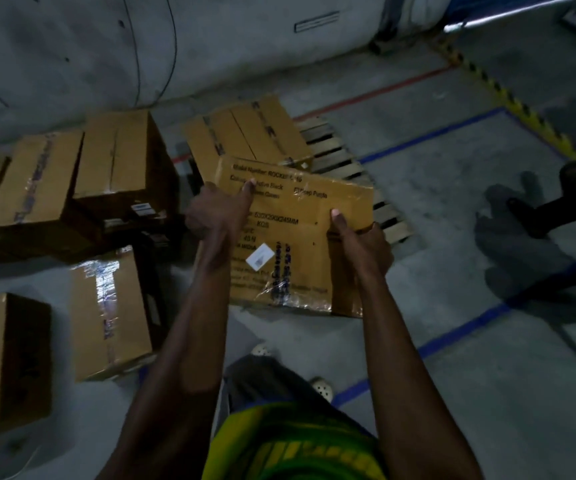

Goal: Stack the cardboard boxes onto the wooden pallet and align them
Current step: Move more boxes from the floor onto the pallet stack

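I hold a printed cardboard box (300, 237) in the air in front of me, over the near end of the wooden pallet (345, 164). My left hand (217, 213) grips its left edge, thumb on the printed face. My right hand (359, 244) grips its right edge, thumb on top and fingers curled underneath. Another cardboard box (248, 133) lies on the pallet's far left part. The pallet's slats show to the right of both boxes.
Several more boxes stand on the floor to the left: two by the wall (120, 157) (33, 181), one taped box (106, 313) nearer, one at the left edge (2, 362). Blue floor tape (463, 327) and yellow-black tape (508, 95) mark the concrete. A dark object (549, 209) lies at right.
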Available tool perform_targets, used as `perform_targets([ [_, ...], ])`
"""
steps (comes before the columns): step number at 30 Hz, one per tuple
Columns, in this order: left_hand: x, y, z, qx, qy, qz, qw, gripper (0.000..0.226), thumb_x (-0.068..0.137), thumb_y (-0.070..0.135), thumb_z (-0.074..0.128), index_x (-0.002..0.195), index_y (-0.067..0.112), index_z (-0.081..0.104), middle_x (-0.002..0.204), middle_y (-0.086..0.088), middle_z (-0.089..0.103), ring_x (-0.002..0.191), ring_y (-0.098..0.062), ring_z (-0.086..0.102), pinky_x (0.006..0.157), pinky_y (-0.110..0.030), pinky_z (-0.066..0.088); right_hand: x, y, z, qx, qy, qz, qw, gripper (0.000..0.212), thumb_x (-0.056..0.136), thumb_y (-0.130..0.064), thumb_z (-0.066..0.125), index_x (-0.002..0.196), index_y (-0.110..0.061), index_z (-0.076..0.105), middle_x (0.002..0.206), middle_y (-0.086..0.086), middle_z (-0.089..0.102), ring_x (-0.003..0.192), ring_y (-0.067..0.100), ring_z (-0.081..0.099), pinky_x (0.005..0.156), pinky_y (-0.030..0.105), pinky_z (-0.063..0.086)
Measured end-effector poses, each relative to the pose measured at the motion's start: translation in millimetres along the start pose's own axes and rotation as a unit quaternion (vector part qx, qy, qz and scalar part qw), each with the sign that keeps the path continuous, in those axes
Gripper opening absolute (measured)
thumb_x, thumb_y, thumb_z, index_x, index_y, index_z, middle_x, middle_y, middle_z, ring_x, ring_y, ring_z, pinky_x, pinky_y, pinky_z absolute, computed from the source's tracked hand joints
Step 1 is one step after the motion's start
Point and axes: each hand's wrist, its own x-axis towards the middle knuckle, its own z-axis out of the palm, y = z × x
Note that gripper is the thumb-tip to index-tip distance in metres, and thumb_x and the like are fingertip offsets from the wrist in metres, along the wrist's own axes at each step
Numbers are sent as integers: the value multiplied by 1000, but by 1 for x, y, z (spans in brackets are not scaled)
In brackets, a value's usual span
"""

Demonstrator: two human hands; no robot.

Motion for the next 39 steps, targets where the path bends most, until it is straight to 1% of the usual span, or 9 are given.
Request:
perform_targets([
  [5,-14,42,61,-19,-48,42,998,75,76,77,64,119,16,60,115,-7,67,109,-29,65,94,-41,50,41,10,-47,-16,51,4,999,85,80,-74,63,141,-16,49,142,10,57,130,33,53,104,40,40],
  [11,-9,76,145,-84,-80,21,993,69,77,69,70,117,15,59,116,-6,67,112,-30,63,91,-37,48,119,19,-74,-27,64,17,997,89,76,-79,62,137,-16,50,138,9,59,125,32,56,100,38,42],
  [17,1,110,230,-166,-122,-13,979,59,78,57,75,118,16,62,110,-1,69,103,-25,64,85,-30,42,226,11,-90,-75,74,57,993,94,76,-87,51,132,-11,55,129,12,63,117,31,60,80,33,36],
  [21,16,129,273,-192,-154,-65,967,61,74,54,76,121,20,61,113,2,68,106,-23,65,92,-37,50,292,3,-89,-113,72,56,989,100,80,-85,49,144,-8,45,139,17,57,126,34,55,98,39,43],
  [25,36,131,313,-176,-186,-113,960,57,77,51,77,121,21,58,115,3,66,106,-20,64,98,-48,52,353,12,-73,-148,46,78,985,104,79,-88,46,150,-12,37,144,18,53,130,36,51,109,48,39],
  [30,48,115,383,-142,-147,-160,966,62,83,68,65,118,17,62,113,-2,68,105,-22,65,97,-46,53,434,50,-29,-174,26,145,974,97,84,-88,30,150,-17,38,145,20,51,132,39,48,115,59,22],
  [33,46,111,421,-131,-118,-209,962,67,94,71,47,116,10,63,110,-3,67,101,-21,62,93,-38,48,470,84,-10,-173,-14,172,970,101,83,-90,22,150,-17,38,146,20,51,131,39,48,114,61,23],
  [36,44,119,441,-123,-91,-265,952,61,101,66,37,107,10,61,101,-3,58,94,-19,52,83,-31,33,490,102,-5,-189,-62,171,965,96,88,-84,27,153,-13,33,151,17,47,133,42,46,114,61,26],
  [39,55,126,457,-112,-74,-278,951,53,101,62,40,110,12,56,104,-3,55,97,-21,50,82,-32,33,514,99,-6,-198,-91,151,964,94,90,-80,35,156,-14,27,157,14,39,138,43,41,115,62,20],
])
